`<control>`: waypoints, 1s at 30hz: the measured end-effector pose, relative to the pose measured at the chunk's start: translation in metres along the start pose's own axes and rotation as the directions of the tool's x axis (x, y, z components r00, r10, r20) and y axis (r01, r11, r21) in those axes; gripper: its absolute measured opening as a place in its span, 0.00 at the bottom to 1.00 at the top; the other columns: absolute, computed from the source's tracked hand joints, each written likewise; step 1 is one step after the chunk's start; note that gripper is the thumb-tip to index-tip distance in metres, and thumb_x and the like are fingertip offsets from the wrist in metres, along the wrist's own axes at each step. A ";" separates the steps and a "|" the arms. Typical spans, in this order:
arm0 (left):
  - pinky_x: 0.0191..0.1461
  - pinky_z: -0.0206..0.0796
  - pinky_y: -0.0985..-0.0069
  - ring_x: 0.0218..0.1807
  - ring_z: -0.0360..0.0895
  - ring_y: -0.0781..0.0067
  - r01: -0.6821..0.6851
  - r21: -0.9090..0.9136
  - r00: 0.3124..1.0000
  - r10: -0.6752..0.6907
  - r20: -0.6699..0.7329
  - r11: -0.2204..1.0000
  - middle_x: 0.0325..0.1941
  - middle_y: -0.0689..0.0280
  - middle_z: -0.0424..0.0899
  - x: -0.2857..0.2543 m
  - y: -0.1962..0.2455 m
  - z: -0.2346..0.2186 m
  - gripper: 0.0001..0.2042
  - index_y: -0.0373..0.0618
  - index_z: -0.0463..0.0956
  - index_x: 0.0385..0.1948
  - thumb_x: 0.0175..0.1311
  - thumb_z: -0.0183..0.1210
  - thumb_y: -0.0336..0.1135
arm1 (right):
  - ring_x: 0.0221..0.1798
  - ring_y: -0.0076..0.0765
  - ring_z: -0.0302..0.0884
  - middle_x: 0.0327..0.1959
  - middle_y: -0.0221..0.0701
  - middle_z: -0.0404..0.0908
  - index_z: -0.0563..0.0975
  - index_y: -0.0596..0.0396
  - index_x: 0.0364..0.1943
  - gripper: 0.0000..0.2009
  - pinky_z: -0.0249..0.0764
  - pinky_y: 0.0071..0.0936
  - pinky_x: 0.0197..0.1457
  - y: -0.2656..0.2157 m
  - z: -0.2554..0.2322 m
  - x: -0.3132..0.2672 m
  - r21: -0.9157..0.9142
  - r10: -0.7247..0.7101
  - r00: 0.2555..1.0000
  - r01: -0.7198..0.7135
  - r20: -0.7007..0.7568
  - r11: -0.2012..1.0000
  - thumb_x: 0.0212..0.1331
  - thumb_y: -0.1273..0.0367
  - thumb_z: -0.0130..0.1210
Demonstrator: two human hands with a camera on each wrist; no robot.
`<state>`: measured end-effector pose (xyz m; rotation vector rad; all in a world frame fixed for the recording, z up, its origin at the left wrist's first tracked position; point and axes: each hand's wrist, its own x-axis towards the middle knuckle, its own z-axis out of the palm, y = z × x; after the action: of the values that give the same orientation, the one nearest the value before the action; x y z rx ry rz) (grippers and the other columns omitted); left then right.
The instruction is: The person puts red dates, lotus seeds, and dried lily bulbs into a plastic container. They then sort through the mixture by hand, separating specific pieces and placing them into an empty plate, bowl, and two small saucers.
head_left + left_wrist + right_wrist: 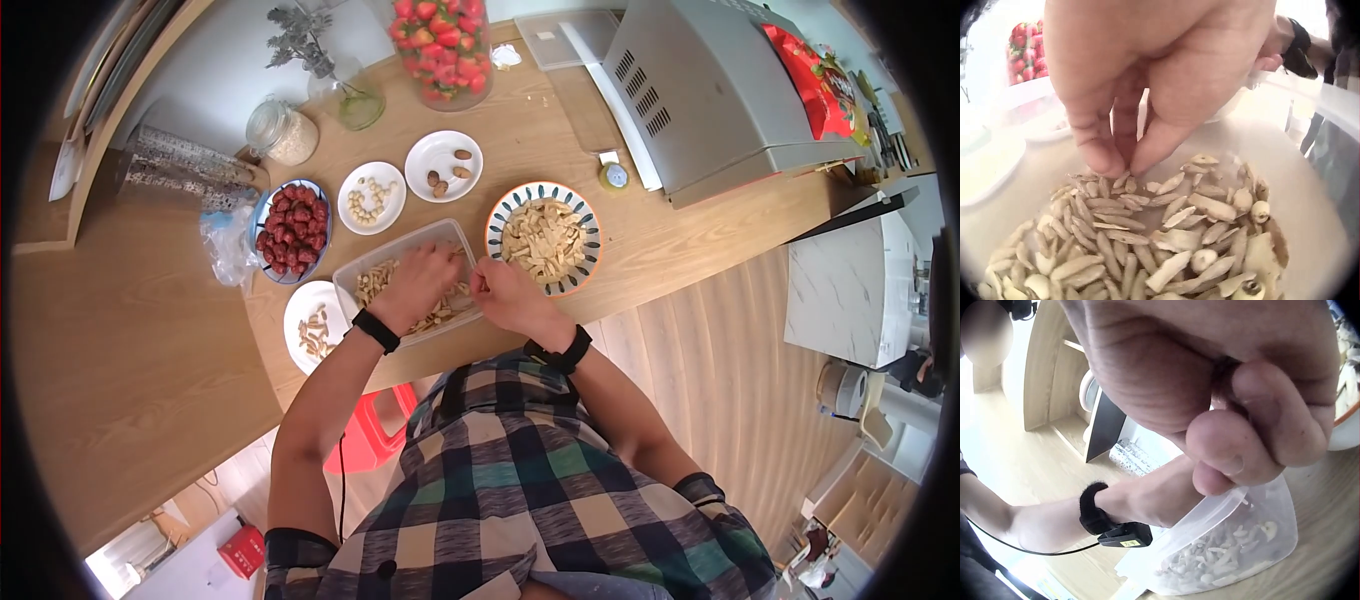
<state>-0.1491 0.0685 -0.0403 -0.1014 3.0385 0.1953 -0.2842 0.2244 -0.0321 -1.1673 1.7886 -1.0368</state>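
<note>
A translucent plastic box holds many small pale tapered pieces mixed with a few flat slices and round seed-like bits. My left hand reaches down into it; in the left wrist view the thumb and fingertips of that hand come together on a small piece at the pile's far edge. At the box's right rim is my right hand, its fingers curled toward the palm in the right wrist view. Whatever lies inside those curled fingers is hidden.
Right of the box stands a patterned bowl of pale slices. A white plate of similar pieces lies left. Behind are a plate of red fruits, two small white plates, a glass jar, a strawberry container and a grey appliance.
</note>
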 end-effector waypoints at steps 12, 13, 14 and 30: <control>0.41 0.73 0.74 0.37 0.82 0.73 0.182 -0.975 0.830 -0.511 0.223 -0.129 0.37 0.64 0.84 -0.061 0.007 -0.081 0.11 0.39 0.78 0.44 0.61 0.64 0.21 | 0.36 0.50 0.84 0.30 0.43 0.84 0.78 0.61 0.32 0.03 0.78 0.39 0.42 -0.006 -0.005 0.003 0.008 0.097 0.993 -0.097 0.067 0.995 0.53 0.78 0.55; 0.40 0.73 0.75 0.37 0.82 0.74 0.110 -0.951 0.821 -0.513 0.251 -0.289 0.37 0.64 0.84 -0.069 0.008 -0.086 0.10 0.39 0.78 0.44 0.61 0.64 0.20 | 0.36 0.50 0.84 0.30 0.43 0.84 0.78 0.61 0.32 0.03 0.78 0.39 0.42 -0.008 -0.006 0.003 0.001 0.092 0.992 -0.092 0.082 0.996 0.53 0.78 0.55; 0.40 0.73 0.75 0.37 0.82 0.74 0.100 -0.951 0.813 -0.527 0.248 -0.294 0.37 0.64 0.84 -0.077 0.010 -0.087 0.10 0.39 0.78 0.44 0.61 0.64 0.20 | 0.36 0.50 0.84 0.30 0.43 0.84 0.78 0.60 0.31 0.02 0.77 0.39 0.41 -0.010 -0.006 0.003 -0.006 0.113 0.990 -0.113 0.080 0.994 0.53 0.77 0.56; 0.34 0.73 0.79 0.31 0.81 0.77 0.157 -0.988 0.311 -0.949 0.055 -0.006 0.30 0.65 0.83 -0.237 -0.046 0.004 0.07 0.36 0.76 0.40 0.62 0.57 0.19 | 0.24 0.32 0.81 0.24 0.35 0.80 0.77 0.61 0.31 0.02 0.73 0.29 0.28 -0.037 -0.007 0.003 -0.030 0.368 0.927 -0.367 0.078 0.930 0.54 0.78 0.57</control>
<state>0.0901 0.0378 -0.0262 -2.1154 2.2827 2.1843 -0.2795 0.2132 0.0041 -0.8246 1.8594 -0.7440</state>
